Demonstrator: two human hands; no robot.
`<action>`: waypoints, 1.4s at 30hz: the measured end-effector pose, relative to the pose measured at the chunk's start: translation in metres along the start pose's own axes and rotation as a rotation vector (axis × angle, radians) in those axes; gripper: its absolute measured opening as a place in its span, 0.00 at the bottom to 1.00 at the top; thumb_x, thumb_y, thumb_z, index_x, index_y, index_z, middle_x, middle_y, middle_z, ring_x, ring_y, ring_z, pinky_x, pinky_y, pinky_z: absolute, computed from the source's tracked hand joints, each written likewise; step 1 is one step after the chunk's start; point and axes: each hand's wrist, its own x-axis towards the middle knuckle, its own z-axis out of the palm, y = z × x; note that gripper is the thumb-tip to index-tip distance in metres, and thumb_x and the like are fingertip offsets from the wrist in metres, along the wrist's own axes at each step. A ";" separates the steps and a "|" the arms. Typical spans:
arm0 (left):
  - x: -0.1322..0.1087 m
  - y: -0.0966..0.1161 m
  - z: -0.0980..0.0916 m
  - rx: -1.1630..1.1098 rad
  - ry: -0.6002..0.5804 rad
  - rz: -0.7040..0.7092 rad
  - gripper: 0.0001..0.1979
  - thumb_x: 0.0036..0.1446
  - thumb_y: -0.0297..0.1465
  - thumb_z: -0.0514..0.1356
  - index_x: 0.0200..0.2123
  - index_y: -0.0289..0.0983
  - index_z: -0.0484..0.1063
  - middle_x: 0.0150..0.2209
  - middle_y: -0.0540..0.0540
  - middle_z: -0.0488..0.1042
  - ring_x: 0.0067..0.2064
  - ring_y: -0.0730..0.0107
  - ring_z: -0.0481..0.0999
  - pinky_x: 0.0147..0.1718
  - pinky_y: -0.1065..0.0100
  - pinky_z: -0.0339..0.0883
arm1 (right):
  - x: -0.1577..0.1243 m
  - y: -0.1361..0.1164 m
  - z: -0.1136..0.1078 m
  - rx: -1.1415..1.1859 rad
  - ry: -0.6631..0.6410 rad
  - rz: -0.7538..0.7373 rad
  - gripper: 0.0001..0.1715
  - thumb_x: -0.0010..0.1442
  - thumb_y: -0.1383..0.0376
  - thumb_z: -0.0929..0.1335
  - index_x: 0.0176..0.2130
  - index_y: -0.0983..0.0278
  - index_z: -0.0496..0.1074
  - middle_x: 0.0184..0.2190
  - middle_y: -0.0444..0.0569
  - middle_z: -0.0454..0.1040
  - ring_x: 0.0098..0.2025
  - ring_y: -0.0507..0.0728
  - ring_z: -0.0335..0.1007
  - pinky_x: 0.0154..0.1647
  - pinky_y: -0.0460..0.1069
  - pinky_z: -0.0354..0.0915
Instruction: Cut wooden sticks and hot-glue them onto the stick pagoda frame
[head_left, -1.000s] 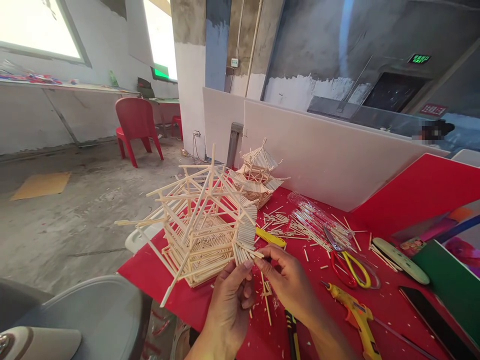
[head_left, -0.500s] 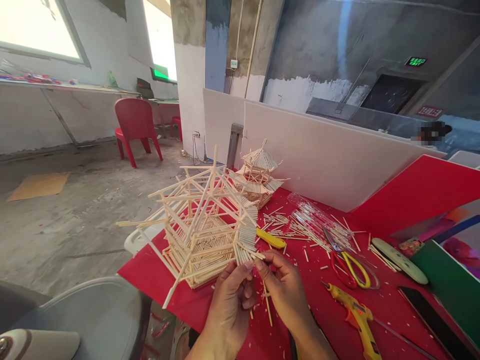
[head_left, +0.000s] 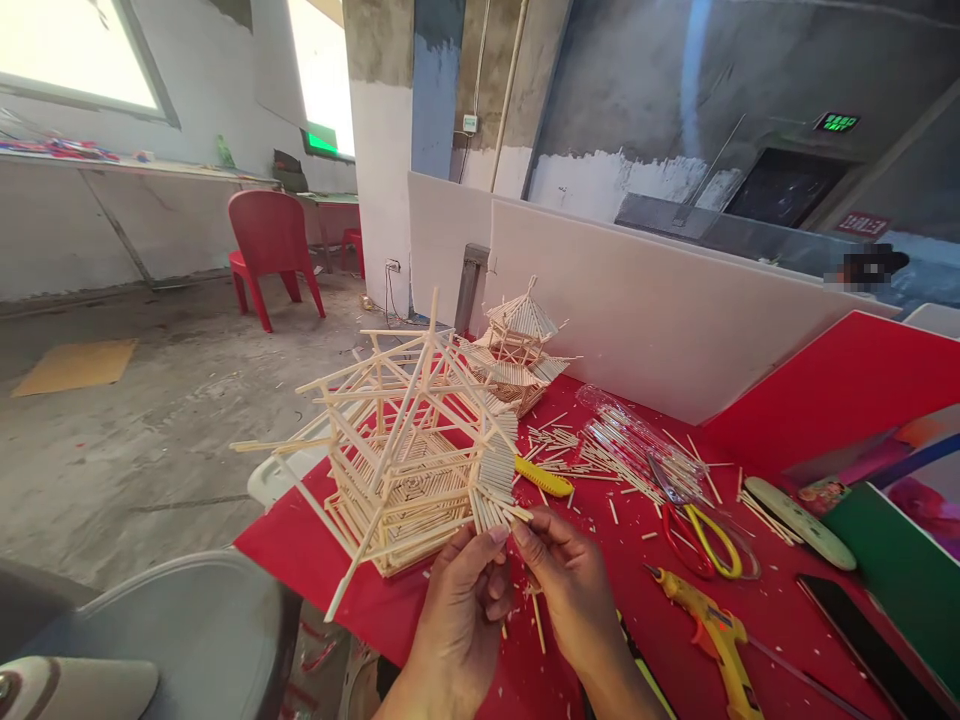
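A pavilion model of thin wooden sticks (head_left: 405,450) stands on the red tabletop, its roof frame largely bare. At its near right corner, slanting wooden sticks (head_left: 491,508) lie side by side. My left hand (head_left: 463,605) is closed on their lower ends, thumb on top and fingers curled beneath. Close beside it, my right hand (head_left: 562,575) pinches the stick ends at the roof's corner between thumb and fingertips. The fingers partly hide the ends. Behind, a smaller stick pavilion (head_left: 521,350) has covered roofs.
Right of my hands lie a yellow glue gun (head_left: 709,630), scissors (head_left: 701,535) and a dark phone (head_left: 862,640). A yellow-handled cutter (head_left: 544,477) and loose sticks (head_left: 622,450) lie further back. A white panel (head_left: 600,300) borders the table; a person's head shows beyond it.
Both hands stay at the same roof corner with nearly the same grip. My right fingers have shifted very slightly; the models have not visibly moved.
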 end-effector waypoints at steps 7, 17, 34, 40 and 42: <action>0.000 0.000 0.000 -0.015 0.007 -0.008 0.16 0.39 0.31 0.72 0.25 0.36 0.66 0.21 0.55 0.67 0.17 0.84 0.57 0.15 0.77 0.44 | -0.003 -0.006 0.004 0.019 0.021 0.029 0.14 0.57 0.54 0.72 0.33 0.62 0.76 0.30 0.46 0.76 0.33 0.55 0.73 0.34 0.48 0.69; 0.000 0.001 0.003 -0.021 0.002 -0.023 0.16 0.40 0.32 0.72 0.24 0.35 0.67 0.20 0.55 0.67 0.17 0.84 0.57 0.14 0.77 0.44 | -0.002 -0.011 -0.001 0.005 -0.006 0.062 0.17 0.56 0.52 0.72 0.35 0.63 0.78 0.30 0.48 0.77 0.28 0.54 0.72 0.25 0.47 0.68; 0.000 0.001 0.005 -0.031 -0.010 -0.049 0.17 0.35 0.28 0.74 0.24 0.35 0.67 0.20 0.56 0.67 0.16 0.85 0.57 0.14 0.79 0.43 | -0.001 -0.017 -0.005 -0.028 -0.052 0.022 0.12 0.58 0.55 0.72 0.33 0.62 0.77 0.29 0.45 0.76 0.31 0.52 0.72 0.32 0.45 0.67; 0.000 0.001 0.006 -0.019 0.006 -0.052 0.17 0.34 0.28 0.73 0.22 0.34 0.67 0.19 0.56 0.66 0.16 0.85 0.56 0.14 0.78 0.43 | -0.001 -0.018 -0.004 0.050 -0.075 0.054 0.10 0.57 0.56 0.73 0.33 0.61 0.76 0.28 0.43 0.75 0.29 0.51 0.71 0.31 0.44 0.67; 0.000 0.000 0.006 -0.016 0.005 -0.055 0.16 0.34 0.29 0.73 0.22 0.34 0.67 0.19 0.56 0.66 0.16 0.85 0.56 0.14 0.78 0.43 | -0.001 -0.017 -0.004 0.062 -0.079 0.054 0.11 0.57 0.56 0.73 0.33 0.61 0.77 0.28 0.43 0.75 0.28 0.51 0.70 0.29 0.44 0.67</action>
